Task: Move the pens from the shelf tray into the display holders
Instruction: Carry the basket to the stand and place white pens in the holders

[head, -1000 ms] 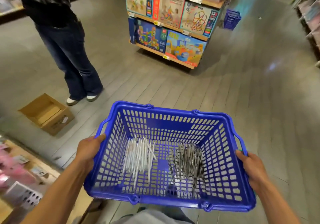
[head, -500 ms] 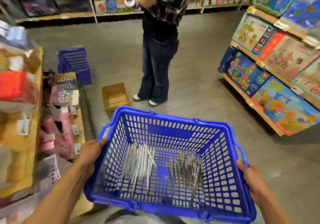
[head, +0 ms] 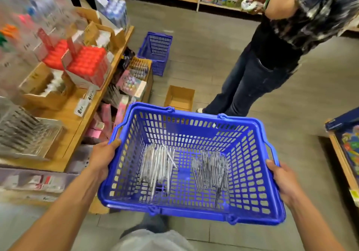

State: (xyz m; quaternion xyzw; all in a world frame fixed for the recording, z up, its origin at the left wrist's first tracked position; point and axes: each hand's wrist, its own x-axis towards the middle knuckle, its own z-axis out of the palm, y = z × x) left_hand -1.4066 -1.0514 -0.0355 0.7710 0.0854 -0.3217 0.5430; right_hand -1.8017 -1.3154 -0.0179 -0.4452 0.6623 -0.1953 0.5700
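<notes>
I carry a blue plastic basket (head: 250,175) in front of me with both hands. My left hand (head: 102,157) grips its left rim and my right hand (head: 283,180) grips its right rim. On the basket floor lie two loose bundles of pens: white pens (head: 157,163) on the left and dark grey pens (head: 211,169) on the right. A clear acrylic display holder (head: 25,134) with dark pens stands on the wooden shelf (head: 77,122) at my left.
A person in jeans (head: 250,83) stands ahead on the right. An open cardboard box (head: 179,97) and a second blue basket (head: 155,50) sit on the floor ahead. Red boxes (head: 87,64) fill the left shelf. A toy display (head: 347,146) edges in from the right.
The view has swung left: the toy shelf slid out to the right and the stationery shelf came in at left. Both hands keep their hold on the basket.
</notes>
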